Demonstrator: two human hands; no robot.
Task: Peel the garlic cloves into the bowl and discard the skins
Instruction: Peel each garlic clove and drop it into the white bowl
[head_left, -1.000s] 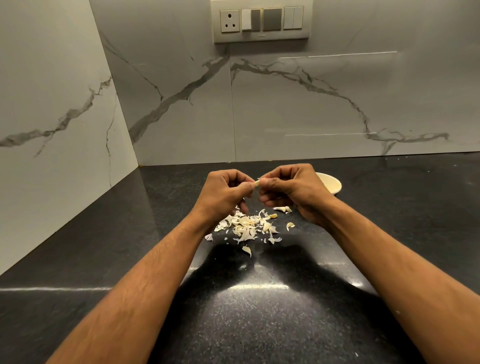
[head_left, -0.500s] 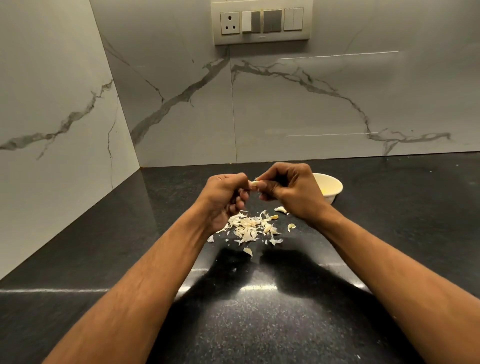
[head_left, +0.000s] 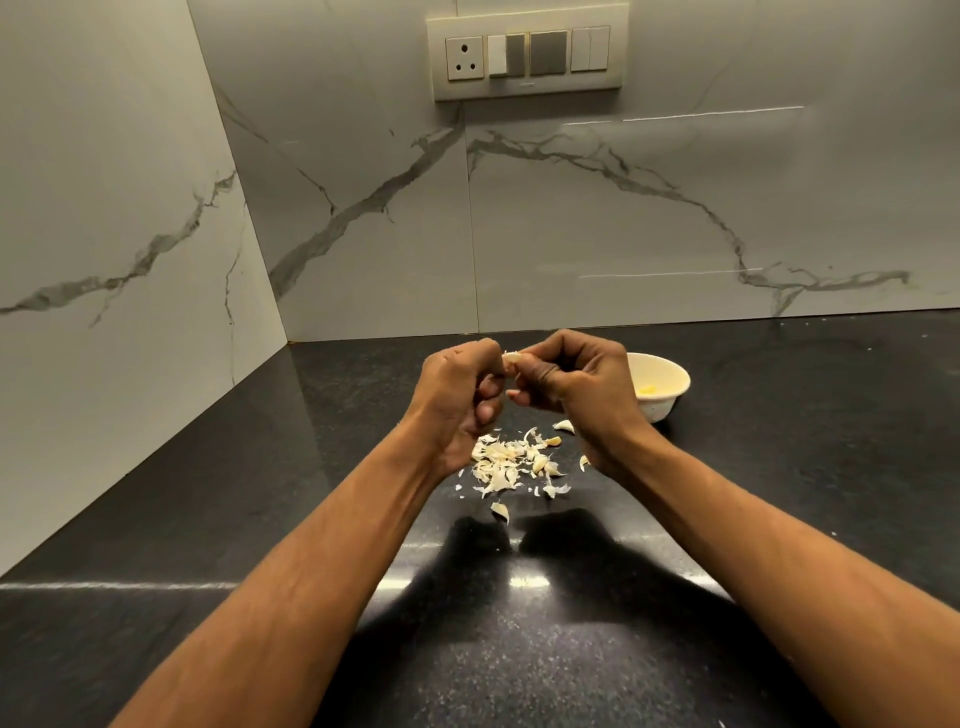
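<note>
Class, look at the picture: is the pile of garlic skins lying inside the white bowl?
No. The garlic skins lie loose on the black counter below the hands, while the bowl stands apart to their right.

Countertop (head_left: 208, 519): black, finely speckled. Wall tiles (head_left: 623, 218): pale grey, dark-veined marble pattern. Bowl (head_left: 670, 387): cream. Garlic skins (head_left: 506, 462): off-white.

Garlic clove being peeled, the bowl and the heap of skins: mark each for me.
garlic clove (head_left: 511, 357), head view, on its pale tip showing between the two hands.
bowl (head_left: 670, 375), head view, on the bare inner wall by its right rim.
heap of skins (head_left: 503, 462), head view, on the middle of the pile.
</note>
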